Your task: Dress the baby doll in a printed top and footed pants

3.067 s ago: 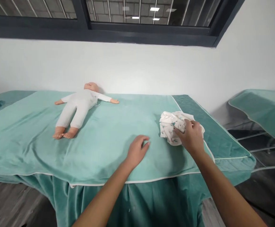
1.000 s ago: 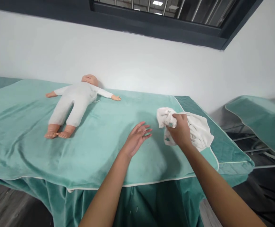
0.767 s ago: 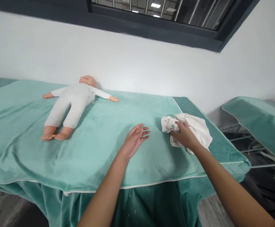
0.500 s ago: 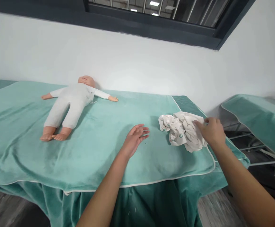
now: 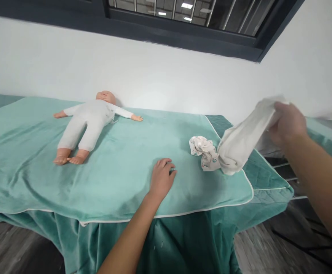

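My right hand (image 5: pixel 286 122) is raised at the right, closed on one end of a white cloth (image 5: pixel 241 140) that stretches down to the bed. A crumpled patterned garment (image 5: pixel 203 149) lies on the teal blanket (image 5: pixel 111 160) beside the cloth's lower end. My left hand (image 5: pixel 161 178) rests palm down on the blanket, fingers curled a little, holding nothing. A baby doll (image 5: pixel 87 123) in a white suit lies on its back at the far left, near the wall.
The bed's darker teal cover (image 5: pixel 261 175) shows at the right end and hangs down the front. A second teal-covered bed (image 5: pixel 330 140) stands at the right. A white wall and a dark window frame (image 5: pixel 183 32) are behind.
My right hand took hold of the white cloth and lifted it up and to the right, away from the patterned garment. My left hand dropped flat onto the blanket.
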Demonstrator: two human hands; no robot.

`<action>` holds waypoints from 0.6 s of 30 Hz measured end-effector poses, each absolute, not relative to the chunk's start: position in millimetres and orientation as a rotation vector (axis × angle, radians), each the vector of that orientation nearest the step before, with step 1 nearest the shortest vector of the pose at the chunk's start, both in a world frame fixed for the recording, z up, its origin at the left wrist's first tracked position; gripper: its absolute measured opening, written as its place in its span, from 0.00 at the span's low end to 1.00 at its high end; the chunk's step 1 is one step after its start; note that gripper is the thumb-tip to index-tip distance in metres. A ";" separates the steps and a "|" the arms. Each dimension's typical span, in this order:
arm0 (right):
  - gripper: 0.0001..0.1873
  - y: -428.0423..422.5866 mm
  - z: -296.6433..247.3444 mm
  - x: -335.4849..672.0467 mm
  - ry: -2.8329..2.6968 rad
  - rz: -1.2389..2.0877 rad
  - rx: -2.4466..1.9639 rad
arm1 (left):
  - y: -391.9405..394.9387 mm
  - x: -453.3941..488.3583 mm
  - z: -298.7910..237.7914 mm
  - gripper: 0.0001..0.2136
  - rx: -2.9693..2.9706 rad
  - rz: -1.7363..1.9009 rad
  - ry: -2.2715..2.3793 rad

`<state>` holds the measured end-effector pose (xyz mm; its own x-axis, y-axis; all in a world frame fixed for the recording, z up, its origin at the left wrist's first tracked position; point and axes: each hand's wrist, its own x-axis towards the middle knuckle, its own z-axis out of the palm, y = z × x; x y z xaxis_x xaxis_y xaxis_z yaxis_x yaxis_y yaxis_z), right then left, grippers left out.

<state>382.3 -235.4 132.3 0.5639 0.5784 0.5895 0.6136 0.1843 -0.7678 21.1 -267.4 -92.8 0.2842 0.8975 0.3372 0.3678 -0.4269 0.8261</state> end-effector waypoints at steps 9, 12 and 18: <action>0.23 -246.2 223.3 196.2 -1.481 0.421 -1.055 | -309.8 8.0 -65.1 0.07 1.797 0.868 0.858; 0.18 -248.2 207.9 156.3 -1.683 0.609 -0.846 | -336.5 -24.6 -43.1 0.08 1.789 0.805 0.642; 0.21 -239.3 136.4 119.9 -1.987 0.890 -0.884 | -327.5 -98.9 11.1 0.18 1.791 2.018 1.431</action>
